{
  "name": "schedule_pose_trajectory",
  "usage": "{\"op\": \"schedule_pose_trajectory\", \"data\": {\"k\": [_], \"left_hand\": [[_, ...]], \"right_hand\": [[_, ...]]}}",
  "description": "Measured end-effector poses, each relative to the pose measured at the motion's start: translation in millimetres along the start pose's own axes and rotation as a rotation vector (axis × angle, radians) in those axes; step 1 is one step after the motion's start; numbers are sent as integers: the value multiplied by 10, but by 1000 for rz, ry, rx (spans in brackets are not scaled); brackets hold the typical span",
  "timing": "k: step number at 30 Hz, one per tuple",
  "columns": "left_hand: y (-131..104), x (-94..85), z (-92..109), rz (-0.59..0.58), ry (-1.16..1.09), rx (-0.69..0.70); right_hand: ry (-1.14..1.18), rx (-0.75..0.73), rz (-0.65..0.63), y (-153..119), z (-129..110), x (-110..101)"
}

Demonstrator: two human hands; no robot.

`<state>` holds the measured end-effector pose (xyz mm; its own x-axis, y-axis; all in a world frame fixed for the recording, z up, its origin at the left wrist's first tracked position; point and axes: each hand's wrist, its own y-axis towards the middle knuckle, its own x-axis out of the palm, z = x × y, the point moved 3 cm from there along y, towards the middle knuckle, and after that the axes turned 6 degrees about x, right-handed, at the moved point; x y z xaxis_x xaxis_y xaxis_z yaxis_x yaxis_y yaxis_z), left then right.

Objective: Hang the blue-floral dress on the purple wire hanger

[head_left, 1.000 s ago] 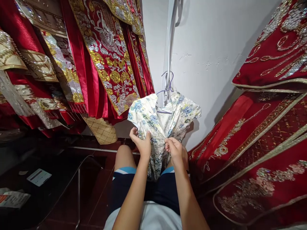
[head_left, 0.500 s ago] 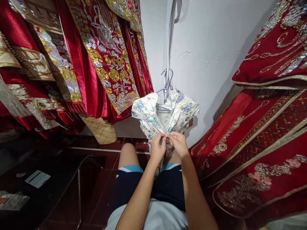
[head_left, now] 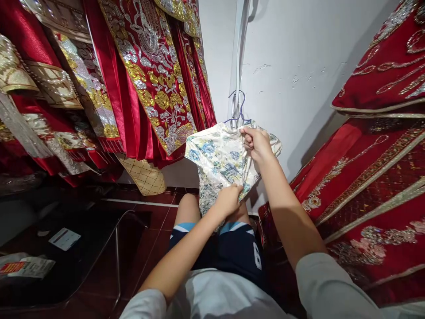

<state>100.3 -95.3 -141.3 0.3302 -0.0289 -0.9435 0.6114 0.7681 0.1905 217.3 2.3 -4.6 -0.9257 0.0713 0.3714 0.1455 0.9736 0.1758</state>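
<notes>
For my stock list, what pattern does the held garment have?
The short-sleeved garment has blue flowers on cream, best seen in the head view.

Creased matt cloth garment (head_left: 212, 155), smooth hanger (head_left: 243, 104), glossy satiny red pleats (head_left: 122, 106), rough-chipped matt wall (head_left: 285, 48)

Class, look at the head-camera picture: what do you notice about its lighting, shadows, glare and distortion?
Head view: the pale wall is bright, while the table sinks into darkness; also in the head view, a soft shadow falls on the wall beside the right-hand red dress; head view again, decorations glitter on the left-hand red clothes, and hanging things lean outward, suggesting wide-lens distortion.
</notes>
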Motion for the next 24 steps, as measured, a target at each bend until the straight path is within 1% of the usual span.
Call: {"op": "schedule_pose_trajectory", "data": {"k": [1, 2, 3, 5, 7, 8, 9, 10, 12, 13, 14, 15, 16, 18, 20, 21, 22, 23, 24], "left_hand": [[14, -100, -59, 15, -28, 2], [38, -226, -118, 63, -69, 5], [72, -377, -173, 147, -117, 10], [172, -738, -260, 395, -200, 39], [308, -1107, -310, 634, -219, 104], [389, -1263, -322, 702, -193, 143], [478, -1389, -327, 719, -156, 181], [566, -1482, -328, 702, -111, 215], [713, -1588, -322, 641, -26, 263], [763, -1614, -315, 625, 5, 284], [793, -1634, -309, 634, 24, 303], [804, -1657, -309, 672, 30, 320], [796, -1691, -322, 743, 20, 330], [734, -1787, -420, 932, -71, 297], [630, -1889, -648, 1133, -298, 157], [570, -1915, -804, 1211, -474, 52], [509, -1909, -976, 1272, -708, -73], [451, -1865, -1144, 1305, -974, -203], [399, -1789, -1286, 1311, -1231, -324]], "right_hand": [[-14, -5, -17, -42, 25, 3], [-33, -18, -19, -88, 57, 4], [-55, -34, -8, -133, 89, 5], [-90, -70, 8, -207, 144, 17], [-108, -104, -5, -253, 171, 41], [-112, -115, -18, -264, 176, 53], [-115, -123, -33, -266, 179, 64], [-117, -127, -43, -260, 184, 70], [-119, -143, -45, -219, 212, 66], [-120, -161, -33, -190, 241, 54], [-128, -180, -12, -160, 286, 36], [-146, -191, 11, -134, 348, 13], [-172, -183, 29, -118, 429, -14], [-232, -110, 38, -138, 631, -75], [-249, -18, 6, -249, 838, -133], [-229, 7, -21, -336, 926, -152], [-196, 18, -51, -437, 1002, -161], [-154, 23, -77, -548, 1065, -161], [-111, 28, -97, -661, 1120, -151]]}}
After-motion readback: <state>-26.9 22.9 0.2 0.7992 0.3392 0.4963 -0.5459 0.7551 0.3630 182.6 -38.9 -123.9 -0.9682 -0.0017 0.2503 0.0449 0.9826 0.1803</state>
